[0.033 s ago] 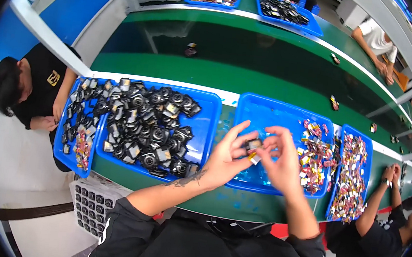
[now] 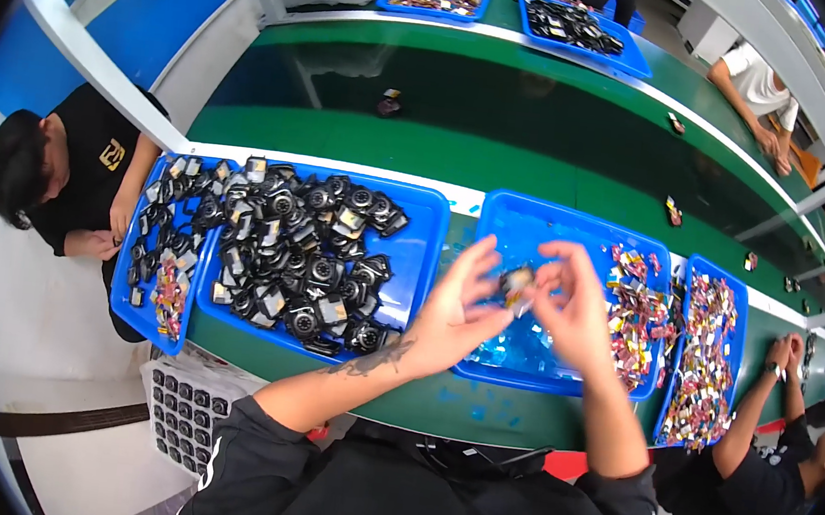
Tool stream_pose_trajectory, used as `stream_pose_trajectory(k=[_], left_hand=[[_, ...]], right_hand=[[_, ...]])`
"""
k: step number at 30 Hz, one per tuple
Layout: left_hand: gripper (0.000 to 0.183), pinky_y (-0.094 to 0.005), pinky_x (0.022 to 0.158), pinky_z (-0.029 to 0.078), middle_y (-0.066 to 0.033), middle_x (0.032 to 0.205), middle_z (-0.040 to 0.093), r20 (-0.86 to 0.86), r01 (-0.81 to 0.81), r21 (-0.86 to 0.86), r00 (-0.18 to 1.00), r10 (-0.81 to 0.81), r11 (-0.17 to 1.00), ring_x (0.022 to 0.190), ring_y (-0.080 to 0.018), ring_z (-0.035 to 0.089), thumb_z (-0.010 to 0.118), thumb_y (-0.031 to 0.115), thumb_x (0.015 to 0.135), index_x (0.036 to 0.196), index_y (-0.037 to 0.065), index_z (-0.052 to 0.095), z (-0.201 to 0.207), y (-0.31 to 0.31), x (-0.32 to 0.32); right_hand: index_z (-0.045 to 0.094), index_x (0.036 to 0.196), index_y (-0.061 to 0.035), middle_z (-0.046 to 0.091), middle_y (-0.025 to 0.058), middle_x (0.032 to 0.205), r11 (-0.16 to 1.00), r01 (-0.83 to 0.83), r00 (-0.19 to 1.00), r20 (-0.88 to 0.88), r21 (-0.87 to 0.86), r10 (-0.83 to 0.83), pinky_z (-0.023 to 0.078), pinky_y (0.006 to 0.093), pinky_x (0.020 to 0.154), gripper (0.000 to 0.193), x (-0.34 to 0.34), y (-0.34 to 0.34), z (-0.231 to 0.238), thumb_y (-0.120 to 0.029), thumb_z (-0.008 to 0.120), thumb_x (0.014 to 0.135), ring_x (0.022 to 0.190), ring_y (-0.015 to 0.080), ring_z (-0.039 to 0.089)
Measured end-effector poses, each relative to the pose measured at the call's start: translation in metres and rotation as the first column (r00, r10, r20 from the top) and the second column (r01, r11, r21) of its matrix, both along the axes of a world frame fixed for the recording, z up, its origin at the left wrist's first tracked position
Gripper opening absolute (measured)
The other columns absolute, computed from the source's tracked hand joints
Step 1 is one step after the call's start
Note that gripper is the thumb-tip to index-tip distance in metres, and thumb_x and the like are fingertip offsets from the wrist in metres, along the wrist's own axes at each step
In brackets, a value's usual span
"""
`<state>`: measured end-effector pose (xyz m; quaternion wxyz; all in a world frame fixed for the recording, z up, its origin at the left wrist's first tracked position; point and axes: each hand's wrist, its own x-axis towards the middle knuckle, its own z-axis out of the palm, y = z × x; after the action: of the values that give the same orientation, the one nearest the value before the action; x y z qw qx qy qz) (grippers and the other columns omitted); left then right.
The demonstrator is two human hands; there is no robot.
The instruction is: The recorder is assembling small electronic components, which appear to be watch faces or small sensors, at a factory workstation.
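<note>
Above the middle blue tray (image 2: 496, 372) both my hands are raised close together. Between them is a small dark electronic part (image 2: 517, 282) with a pale, yellowish piece, smeared by motion. My right hand (image 2: 575, 315) seems to pinch it between thumb and fingertips. My left hand (image 2: 462, 313) is just beside it, fingers spread and apart from the part. Clear blue film pieces (image 2: 498, 352) lie in the tray below. Along its right side is a heap of small pink, yellow and white parts (image 2: 636, 316).
To the left, a blue tray (image 2: 422, 259) holds many black round-faced units (image 2: 311, 267). Another blue tray (image 2: 674, 426) of pink parts stands right. Behind runs a green conveyor belt (image 2: 524, 149) with scattered parts. Co-workers sit at left (image 2: 78, 182) and right (image 2: 756, 434).
My hands have drawn slightly apart, and the left fingers have opened away from the part. The whole view has shifted a little.
</note>
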<state>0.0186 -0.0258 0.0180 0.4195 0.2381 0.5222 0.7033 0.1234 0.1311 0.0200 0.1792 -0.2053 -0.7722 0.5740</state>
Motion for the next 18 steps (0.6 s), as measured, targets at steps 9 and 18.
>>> stream_pose_trajectory(k=[9,18], left_hand=[[0.02,-0.0321,0.055,0.048,-0.0086,0.087,0.059,-0.811,0.011,0.425,0.448,0.375,0.905,0.065,-0.0227,0.056,0.065,0.018,0.081,0.093,0.01,0.051,0.209,-0.089,0.01],[0.016,-0.0321,0.06,0.046,0.0011,0.092,0.057,-0.839,-0.232,0.224,0.447,0.309,0.946,0.071,-0.0218,0.054,0.065,0.021,0.084,0.093,0.019,0.051,0.254,-0.122,0.022]], right_hand=[[0.053,0.12,-0.0011,0.069,0.0176,0.096,0.912,0.165,0.902,0.316,0.375,-0.293,0.052,0.0352,0.077,0.053,-0.13,0.168,-0.065,-0.012,0.077,0.074,0.088,0.0272,0.068],[0.061,0.113,0.0003,0.067,0.0182,0.094,0.868,0.222,0.88,0.292,0.444,-0.375,0.052,0.0403,0.081,0.059,-0.128,0.169,-0.071,-0.018,0.086,0.063,0.091,0.0323,0.066]])
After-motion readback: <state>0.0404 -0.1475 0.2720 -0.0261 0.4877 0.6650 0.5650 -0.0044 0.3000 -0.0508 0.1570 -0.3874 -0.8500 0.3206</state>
